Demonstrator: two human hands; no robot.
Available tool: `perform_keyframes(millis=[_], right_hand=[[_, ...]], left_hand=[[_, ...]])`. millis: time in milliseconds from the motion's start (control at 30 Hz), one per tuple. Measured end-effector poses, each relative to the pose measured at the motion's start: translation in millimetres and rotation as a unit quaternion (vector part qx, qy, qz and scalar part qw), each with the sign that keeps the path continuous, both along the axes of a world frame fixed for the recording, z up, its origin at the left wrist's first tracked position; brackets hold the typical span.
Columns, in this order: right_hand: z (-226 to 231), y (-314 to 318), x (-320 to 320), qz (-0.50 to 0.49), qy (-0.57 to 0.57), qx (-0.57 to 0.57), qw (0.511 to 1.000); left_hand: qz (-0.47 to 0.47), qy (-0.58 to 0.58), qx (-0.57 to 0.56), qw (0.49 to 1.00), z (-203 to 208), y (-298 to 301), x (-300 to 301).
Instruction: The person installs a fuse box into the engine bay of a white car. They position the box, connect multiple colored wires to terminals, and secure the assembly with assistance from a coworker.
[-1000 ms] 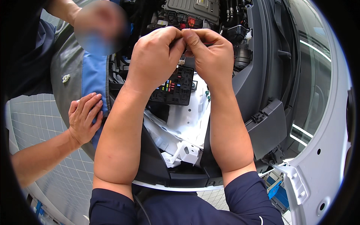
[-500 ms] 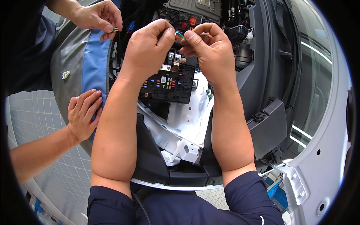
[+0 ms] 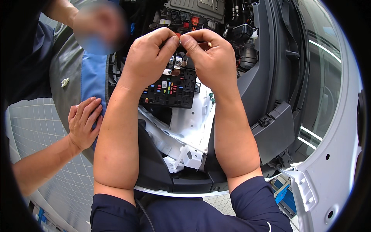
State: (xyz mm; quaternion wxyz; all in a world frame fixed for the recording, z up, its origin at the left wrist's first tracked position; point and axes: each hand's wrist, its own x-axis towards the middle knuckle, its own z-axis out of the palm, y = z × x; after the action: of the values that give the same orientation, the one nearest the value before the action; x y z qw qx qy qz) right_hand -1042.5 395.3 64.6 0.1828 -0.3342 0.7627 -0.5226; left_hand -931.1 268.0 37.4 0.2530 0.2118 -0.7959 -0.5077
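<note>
Over the open engine bay, my left hand (image 3: 150, 58) and my right hand (image 3: 213, 58) meet at the fingertips, each in a closed pinch. The thin green wire they pinch is almost wholly hidden by the fingers. A small shiny, gold-coloured bit shows by the curled fingers of my right hand. Just below my hands lies the black fuse box (image 3: 181, 99), its cover off and rows of small coloured fuses showing. Metal terminals (image 3: 176, 62) sit at its far edge, partly behind my wrists.
At left, a co-worker's hand (image 3: 83, 121) rests on the grey and blue fender cover (image 3: 94, 73); their other hand is blurred. A crumpled pale scrap (image 3: 65, 82) lies on the cover. Beyond are a grey metal housing (image 3: 197, 9) and orange connectors. Black trim (image 3: 272, 133) stands at right.
My hands have come together, and the green wire that showed between them is now covered by my fingers. The view has shifted slightly. The co-worker's lower hand stays on the cover.
</note>
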Motion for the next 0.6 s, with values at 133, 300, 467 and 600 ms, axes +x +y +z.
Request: perform_keyframes(millis=[133,300,467,600], right_hand=[[0.4,0.3,-1.3,0.0,-0.059,0.048,0.997],[2.8,2.3,-8.4,0.049,-0.276,0.009,0.96],[13.9,2.2,-6.0,0.028,-0.36,-0.018,0.932],[17.8,1.2,-1.9,-0.015,-0.366,-0.026,0.93]], left_hand=[[0.002,-0.008,0.012,1.0,-0.6,-1.2,0.4],[-0.003,0.02,0.062,0.998,-2.4,1.4,-1.4],[-0.014,0.051,0.104,0.993,-4.6,3.5,-1.8],[-0.013,0.04,0.111,0.993,-5.9,2.4,-1.4]])
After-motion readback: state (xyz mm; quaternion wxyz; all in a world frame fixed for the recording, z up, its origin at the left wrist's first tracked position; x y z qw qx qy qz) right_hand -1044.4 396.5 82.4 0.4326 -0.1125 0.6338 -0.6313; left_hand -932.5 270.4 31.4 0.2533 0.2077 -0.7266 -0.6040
